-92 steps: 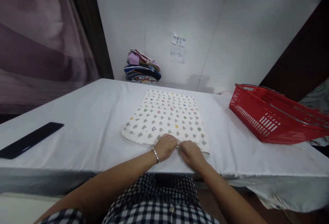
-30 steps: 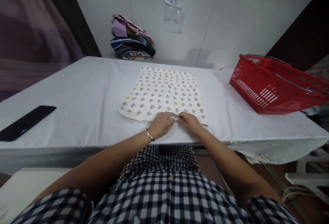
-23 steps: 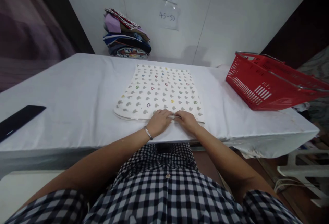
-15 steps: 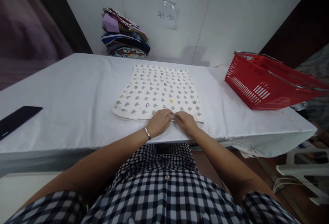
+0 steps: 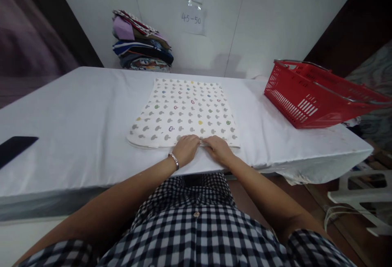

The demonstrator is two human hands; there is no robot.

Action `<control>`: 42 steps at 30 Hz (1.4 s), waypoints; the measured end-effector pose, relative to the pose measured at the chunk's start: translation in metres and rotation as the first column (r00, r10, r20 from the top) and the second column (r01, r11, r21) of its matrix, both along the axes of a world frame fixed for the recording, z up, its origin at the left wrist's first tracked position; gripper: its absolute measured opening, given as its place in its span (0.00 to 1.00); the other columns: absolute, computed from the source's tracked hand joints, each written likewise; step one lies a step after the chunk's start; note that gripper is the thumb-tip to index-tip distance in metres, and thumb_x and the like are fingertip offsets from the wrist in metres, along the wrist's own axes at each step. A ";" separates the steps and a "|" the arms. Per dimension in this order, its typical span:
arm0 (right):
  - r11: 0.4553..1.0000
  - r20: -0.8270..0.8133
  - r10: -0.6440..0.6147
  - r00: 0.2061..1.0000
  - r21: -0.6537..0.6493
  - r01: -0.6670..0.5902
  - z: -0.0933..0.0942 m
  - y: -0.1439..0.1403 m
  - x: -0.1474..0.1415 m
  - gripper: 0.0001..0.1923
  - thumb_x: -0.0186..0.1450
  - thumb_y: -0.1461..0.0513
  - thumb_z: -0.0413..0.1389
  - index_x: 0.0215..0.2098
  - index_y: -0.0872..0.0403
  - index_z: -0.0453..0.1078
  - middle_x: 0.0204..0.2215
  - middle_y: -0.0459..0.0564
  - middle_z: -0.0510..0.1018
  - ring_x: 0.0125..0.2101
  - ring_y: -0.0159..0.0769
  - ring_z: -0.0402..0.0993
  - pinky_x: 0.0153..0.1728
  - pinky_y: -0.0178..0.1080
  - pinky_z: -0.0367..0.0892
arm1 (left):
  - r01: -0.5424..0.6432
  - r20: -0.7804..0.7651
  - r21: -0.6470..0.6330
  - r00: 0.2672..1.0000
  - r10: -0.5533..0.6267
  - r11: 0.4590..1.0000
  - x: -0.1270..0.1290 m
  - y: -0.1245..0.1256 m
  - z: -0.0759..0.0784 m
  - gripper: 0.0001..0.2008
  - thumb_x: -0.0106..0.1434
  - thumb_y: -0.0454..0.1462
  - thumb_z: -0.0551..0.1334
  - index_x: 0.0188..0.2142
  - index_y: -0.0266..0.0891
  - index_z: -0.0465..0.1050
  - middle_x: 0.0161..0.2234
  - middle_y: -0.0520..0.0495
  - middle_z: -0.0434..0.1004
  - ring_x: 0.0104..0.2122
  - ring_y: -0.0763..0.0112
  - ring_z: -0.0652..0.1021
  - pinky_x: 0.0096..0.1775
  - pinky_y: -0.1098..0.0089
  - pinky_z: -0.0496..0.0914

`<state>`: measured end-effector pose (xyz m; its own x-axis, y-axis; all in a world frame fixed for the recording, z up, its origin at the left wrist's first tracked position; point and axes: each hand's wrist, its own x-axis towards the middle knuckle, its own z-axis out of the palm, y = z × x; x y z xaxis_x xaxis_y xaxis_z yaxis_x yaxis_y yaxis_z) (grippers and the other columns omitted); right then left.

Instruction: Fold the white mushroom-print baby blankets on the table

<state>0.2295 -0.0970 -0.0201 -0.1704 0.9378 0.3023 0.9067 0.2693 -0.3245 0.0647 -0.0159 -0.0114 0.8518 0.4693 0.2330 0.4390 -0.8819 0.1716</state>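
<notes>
Printed cloth [image 5: 186,110] lies flat on the table [image 5: 76,120], middle of the surface, near edge close to the table's front. Both hands sit on that near edge, side by side, knuckles almost touching.

Left hand [image 5: 185,148]: fingers curled down and drawn together, tips pressed onto the cloth's hem; looks like a pinch on the edge, though the grip itself is hidden under the knuckles. Thin metal bracelet [image 5: 174,161] at the wrist.

Right hand [image 5: 217,149]: fingers likewise bent and bunched, tips on the hem just beside the left hand's. Cannot tell for certain whether the fabric is clamped or only pressed.

Cloth: soft, white, roughly rectangular, wider at the near end with a rounded near-left corner; more than one layer shows at that edge. Small repeated motifs, mostly grey, a few coloured. Surface smooth, hardly a wrinkle.

Table cover: plain white sheet, matte, slightly creased at the right overhang.

Arms: both forearms bare, reaching forward from a black-and-white checked shirt [image 5: 196,234], converging to a point at the hem; wrists low, near the table's front.

Around: red plastic basket [image 5: 309,95] with slotted walls, tilted, far right. Stack of folded clothes [image 5: 141,48] against the wall, far left of centre. Flat black object [image 5: 14,148] at the left edge. Paper note [image 5: 191,1] on the wall.
</notes>
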 end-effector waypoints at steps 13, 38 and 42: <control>0.998 -0.093 -0.023 0.995 0.058 0.028 0.005 -0.015 0.018 0.14 0.61 0.64 0.51 0.46 0.52 0.64 0.43 0.50 0.73 0.44 0.37 0.65 0.46 0.42 0.60 | 0.057 -0.070 0.036 0.996 -0.055 0.998 0.006 0.011 -0.001 0.08 0.61 0.36 0.53 0.38 0.39 0.68 0.36 0.46 0.72 0.39 0.63 0.69 0.39 0.63 0.63; 0.921 0.059 -0.329 0.942 0.240 0.307 -0.005 -0.064 0.051 0.07 0.61 0.65 0.50 0.34 0.52 0.70 0.46 0.53 0.68 0.50 0.41 0.59 0.49 0.45 0.57 | 0.027 -0.044 -0.005 0.999 -0.027 1.000 0.011 0.017 0.001 0.13 0.63 0.40 0.50 0.40 0.40 0.70 0.36 0.46 0.72 0.38 0.63 0.70 0.39 0.63 0.64; 0.921 0.117 -0.345 0.931 0.234 0.312 -0.005 -0.055 0.048 0.08 0.63 0.63 0.50 0.39 0.51 0.70 0.53 0.53 0.64 0.56 0.44 0.51 0.51 0.49 0.53 | 0.035 -0.050 0.001 0.998 -0.035 0.999 0.012 0.017 0.001 0.13 0.63 0.40 0.50 0.40 0.40 0.70 0.36 0.46 0.72 0.37 0.63 0.70 0.38 0.64 0.64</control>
<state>0.2776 -0.1519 -0.0252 0.0765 0.8678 0.4910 0.9896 -0.0060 -0.1437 0.0762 0.0014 -0.0101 0.8783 0.4383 0.1908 0.4156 -0.8974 0.1482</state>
